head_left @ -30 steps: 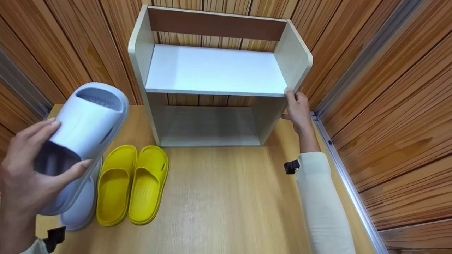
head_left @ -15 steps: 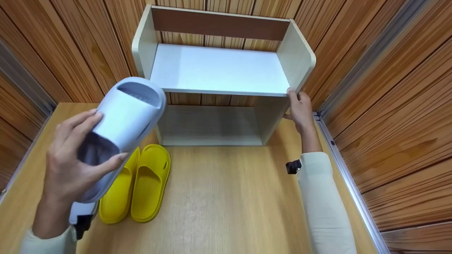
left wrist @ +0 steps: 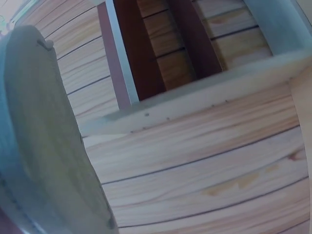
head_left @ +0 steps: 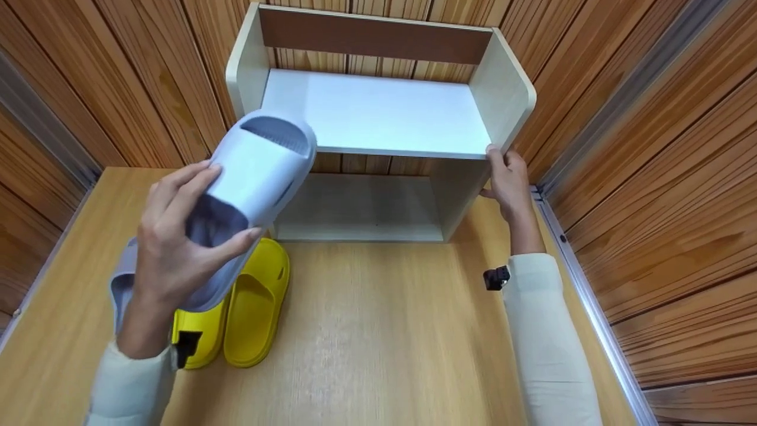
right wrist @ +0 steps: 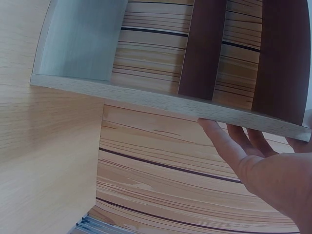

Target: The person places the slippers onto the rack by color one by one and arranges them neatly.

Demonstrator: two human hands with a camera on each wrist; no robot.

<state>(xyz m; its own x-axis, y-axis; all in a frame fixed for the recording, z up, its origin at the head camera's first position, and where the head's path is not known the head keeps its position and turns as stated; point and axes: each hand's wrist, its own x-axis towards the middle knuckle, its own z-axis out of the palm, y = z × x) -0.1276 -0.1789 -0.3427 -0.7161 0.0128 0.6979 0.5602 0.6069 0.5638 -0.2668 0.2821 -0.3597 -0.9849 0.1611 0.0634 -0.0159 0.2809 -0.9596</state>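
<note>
My left hand [head_left: 177,236] grips a pale grey-blue slipper [head_left: 257,168] by its sides near the opening, thumb on one side and fingers on the other. The slipper is held tilted, toe up, in front of the left side of a two-tier shelf [head_left: 390,115]. Its sole side [left wrist: 44,126] fills the left of the left wrist view. My right hand [head_left: 510,183] holds the shelf's right side panel [right wrist: 156,100] where the upper board meets it. A yellow slipper [head_left: 257,307] lies on the floor, with another yellow slipper [head_left: 204,337] partly hidden behind my left arm.
A second grey slipper [head_left: 122,284] shows on the floor left of my left wrist, mostly hidden. The shelf stands against a wood-panelled wall [head_left: 159,83]. A metal rail [head_left: 582,296] edges the wooden floor [head_left: 366,319] on the right.
My left hand has carried the grey-blue slipper right and upward, from the left side to the front of the shelf's left panel. The right hand stays at the shelf's right side.
</note>
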